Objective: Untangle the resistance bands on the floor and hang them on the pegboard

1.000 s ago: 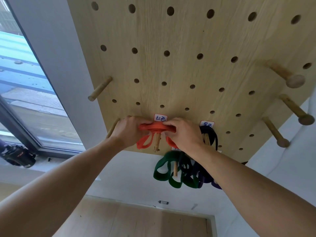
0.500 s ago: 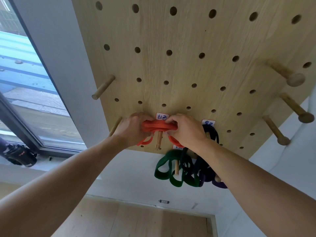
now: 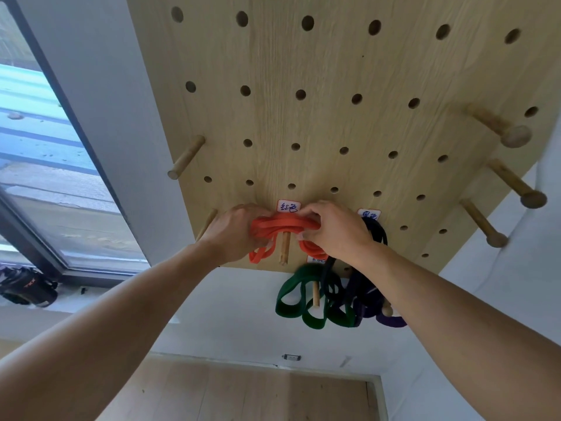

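A folded orange resistance band [image 3: 283,226] lies across a wooden peg [image 3: 284,249] on the light wood pegboard [image 3: 334,71], just under a small white label. My left hand [image 3: 233,233] grips its left end and my right hand [image 3: 337,230] grips its right end. Orange loops hang down on both sides of the peg. Lower down, a green band [image 3: 290,299] hangs on another peg [image 3: 315,294]. A black band [image 3: 378,233] and a purple band [image 3: 391,322] hang to its right, partly hidden by my right arm.
Bare pegs stick out at the board's left [image 3: 186,158] and along its right side [image 3: 501,129]. A window [image 3: 45,177] is on the left, with a dark object [image 3: 25,287] on its sill. White wall and wooden floor [image 3: 243,393] lie below.
Both hands have stayed on the orange band at the peg. The band now sits more bunched across the peg, and the view has shifted slightly.
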A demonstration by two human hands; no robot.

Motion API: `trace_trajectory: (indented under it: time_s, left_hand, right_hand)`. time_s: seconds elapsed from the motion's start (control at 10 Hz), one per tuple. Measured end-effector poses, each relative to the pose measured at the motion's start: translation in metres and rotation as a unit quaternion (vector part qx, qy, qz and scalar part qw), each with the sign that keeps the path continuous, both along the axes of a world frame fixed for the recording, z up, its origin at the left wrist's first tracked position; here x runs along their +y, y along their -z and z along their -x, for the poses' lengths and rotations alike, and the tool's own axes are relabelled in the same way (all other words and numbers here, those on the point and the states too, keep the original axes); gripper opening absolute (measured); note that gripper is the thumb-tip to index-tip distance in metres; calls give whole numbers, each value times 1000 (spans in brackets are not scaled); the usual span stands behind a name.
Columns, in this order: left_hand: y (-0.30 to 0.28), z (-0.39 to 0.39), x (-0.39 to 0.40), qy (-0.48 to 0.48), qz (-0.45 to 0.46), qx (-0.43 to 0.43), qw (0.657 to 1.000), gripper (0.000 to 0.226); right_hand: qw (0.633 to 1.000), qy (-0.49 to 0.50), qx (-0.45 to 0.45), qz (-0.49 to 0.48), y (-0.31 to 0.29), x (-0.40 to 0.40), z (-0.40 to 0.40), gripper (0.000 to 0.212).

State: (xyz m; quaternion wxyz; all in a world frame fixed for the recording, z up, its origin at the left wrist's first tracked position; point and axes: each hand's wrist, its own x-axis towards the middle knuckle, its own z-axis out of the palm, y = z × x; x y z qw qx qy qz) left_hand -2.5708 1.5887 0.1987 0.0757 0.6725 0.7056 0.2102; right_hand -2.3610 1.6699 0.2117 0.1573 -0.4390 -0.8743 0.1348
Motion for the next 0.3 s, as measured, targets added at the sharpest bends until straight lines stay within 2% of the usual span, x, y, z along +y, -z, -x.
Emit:
trace_trajectory:
  time_s: [0.2, 0.3]
  left_hand:
    - [15, 6, -9, 6, -41, -38, 998, 58]
    - [20, 4, -16, 22, -55, -61, 996, 55]
  right_hand:
    - [1000, 18, -6, 7, 2, -7, -7, 37]
    - [999, 34, -2, 23, 4, -14, -10, 42]
